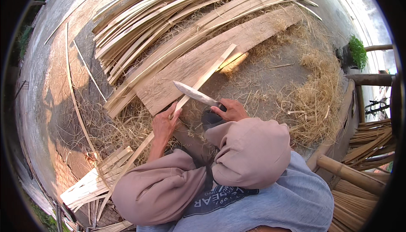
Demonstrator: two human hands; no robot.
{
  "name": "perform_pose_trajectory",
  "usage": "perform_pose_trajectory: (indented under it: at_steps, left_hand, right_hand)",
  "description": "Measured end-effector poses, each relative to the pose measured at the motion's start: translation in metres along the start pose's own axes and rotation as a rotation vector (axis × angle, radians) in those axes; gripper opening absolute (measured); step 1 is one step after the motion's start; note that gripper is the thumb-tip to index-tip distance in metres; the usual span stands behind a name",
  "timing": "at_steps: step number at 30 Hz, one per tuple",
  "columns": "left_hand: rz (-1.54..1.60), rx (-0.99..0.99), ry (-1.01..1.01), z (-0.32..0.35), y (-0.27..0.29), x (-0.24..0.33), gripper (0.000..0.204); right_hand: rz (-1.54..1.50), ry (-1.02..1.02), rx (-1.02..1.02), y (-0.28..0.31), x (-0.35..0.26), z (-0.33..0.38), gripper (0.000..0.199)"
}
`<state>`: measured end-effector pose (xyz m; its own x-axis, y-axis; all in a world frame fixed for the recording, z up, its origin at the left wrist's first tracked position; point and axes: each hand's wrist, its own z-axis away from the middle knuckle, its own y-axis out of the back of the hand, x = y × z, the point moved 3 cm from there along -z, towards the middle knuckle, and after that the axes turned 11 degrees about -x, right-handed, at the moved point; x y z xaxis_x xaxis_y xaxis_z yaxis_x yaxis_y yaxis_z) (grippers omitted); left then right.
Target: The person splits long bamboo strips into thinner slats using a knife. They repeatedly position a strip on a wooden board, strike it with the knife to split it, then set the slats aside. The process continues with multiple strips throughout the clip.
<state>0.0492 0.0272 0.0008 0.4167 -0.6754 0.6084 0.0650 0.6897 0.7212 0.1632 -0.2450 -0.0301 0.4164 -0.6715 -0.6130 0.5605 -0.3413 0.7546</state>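
My left hand [165,124] is closed around a long, narrow bamboo strip [218,66]. The strip slants from beside my left knee up to the far right, its far end over a wide wooden board [169,84]. In my right hand [233,110] is the dark handle of a knife [196,94]. Its long blade points to the upper left and crosses over the strip just beyond my left hand. Whether the edge touches the strip I cannot tell. Both hands are in front of my bent knees.
Beyond the board lies a large pile of bamboo strips [139,37]. Curly shavings [315,92] cover the ground at right. More strips [95,183] lie at lower left. A bamboo pole [351,175] and a stack of strips [355,204] are at lower right, a green plant [358,52] farther up.
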Motion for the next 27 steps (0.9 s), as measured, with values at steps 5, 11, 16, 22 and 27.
perform_pose_trajectory:
  at_steps: [5, 11, 16, 22, 27]
  left_hand:
    - [-0.021, -0.069, 0.079, -0.002, 0.014, 0.015, 0.047]
    - [0.03, -0.116, 0.181, 0.003, 0.009, 0.003, 0.055]
    - [0.116, -0.193, 0.191, 0.0, 0.01, -0.005, 0.055]
    - [0.126, -0.128, 0.127, -0.021, 0.017, 0.021, 0.052]
    - [0.089, -0.101, 0.128, -0.01, 0.014, 0.009, 0.052]
  right_hand:
    - [-0.276, -0.475, 0.41, 0.109, 0.114, -0.048, 0.063]
    - [-0.083, -0.132, 0.193, 0.064, 0.049, -0.031, 0.061]
    - [-0.026, -0.159, 0.098, 0.067, 0.059, -0.037, 0.056]
    - [-0.045, -0.122, 0.181, 0.079, 0.07, -0.045, 0.056]
    - [0.044, 0.083, 0.121, 0.057, 0.04, -0.018, 0.058]
